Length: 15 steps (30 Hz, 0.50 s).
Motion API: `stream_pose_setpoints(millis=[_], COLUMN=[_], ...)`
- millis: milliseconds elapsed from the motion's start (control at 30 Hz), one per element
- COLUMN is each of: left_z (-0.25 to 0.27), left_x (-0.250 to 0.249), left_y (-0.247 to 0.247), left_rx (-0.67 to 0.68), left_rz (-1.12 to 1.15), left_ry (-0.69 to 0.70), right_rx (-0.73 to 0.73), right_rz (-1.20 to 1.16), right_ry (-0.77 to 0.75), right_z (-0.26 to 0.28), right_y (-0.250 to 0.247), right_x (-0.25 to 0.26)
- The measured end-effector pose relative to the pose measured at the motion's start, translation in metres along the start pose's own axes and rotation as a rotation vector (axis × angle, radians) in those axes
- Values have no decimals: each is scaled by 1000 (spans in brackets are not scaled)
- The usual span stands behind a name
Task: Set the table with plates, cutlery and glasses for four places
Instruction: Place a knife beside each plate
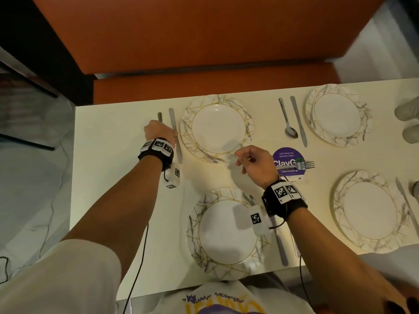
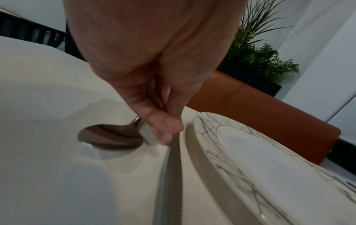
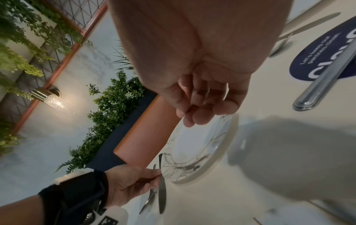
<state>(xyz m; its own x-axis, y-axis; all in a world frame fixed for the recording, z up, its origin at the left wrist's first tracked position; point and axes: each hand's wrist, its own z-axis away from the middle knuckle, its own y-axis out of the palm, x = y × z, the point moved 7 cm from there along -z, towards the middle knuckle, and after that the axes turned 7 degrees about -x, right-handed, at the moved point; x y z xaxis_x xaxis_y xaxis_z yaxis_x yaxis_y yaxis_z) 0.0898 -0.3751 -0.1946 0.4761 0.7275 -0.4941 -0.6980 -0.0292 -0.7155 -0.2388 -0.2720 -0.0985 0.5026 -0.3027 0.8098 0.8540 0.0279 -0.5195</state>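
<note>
Four marbled plates lie on the white table (image 1: 113, 177). My left hand (image 1: 166, 132) is down beside the far left plate (image 1: 188, 123), fingers pinching a knife (image 1: 179, 152) that lies along the plate's rim. In the left wrist view the left hand's fingertips (image 2: 167, 132) grip the serrated knife (image 2: 171, 175). A spoon (image 2: 109, 138) rests just left of it. My right hand (image 1: 251, 162) hovers by that plate's near edge, fingers loosely curled and holding nothing (image 3: 192, 115). A fork (image 1: 306, 165) lies on a purple sticker (image 1: 283, 155) right of that hand.
The far right plate (image 1: 310, 109) has a spoon (image 1: 288, 121) and knife (image 1: 299, 123) to its left. The near left plate (image 1: 197, 214) and near right plate (image 1: 340, 189) each have a knife (image 1: 281, 245) (image 1: 405, 200) alongside. An orange bench (image 1: 204, 41) runs behind the table. Pale blurred objects (image 1: 408, 109) stand at the right edge.
</note>
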Motion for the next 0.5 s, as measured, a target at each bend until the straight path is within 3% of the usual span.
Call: stream_pose_setpoints(millis=[100,500], left_z=[22,45], left_x=[-11,-25], left_y=[-16,-21], left_rx=[-106,-100], left_rz=[-76,-202], left_ry=[17,70], right_rx=[-10,-11], right_rz=[-27,-39], right_ry=[-3,17], right_z=[-1,-2], right_y=[0,-5], right_x=[0,-10])
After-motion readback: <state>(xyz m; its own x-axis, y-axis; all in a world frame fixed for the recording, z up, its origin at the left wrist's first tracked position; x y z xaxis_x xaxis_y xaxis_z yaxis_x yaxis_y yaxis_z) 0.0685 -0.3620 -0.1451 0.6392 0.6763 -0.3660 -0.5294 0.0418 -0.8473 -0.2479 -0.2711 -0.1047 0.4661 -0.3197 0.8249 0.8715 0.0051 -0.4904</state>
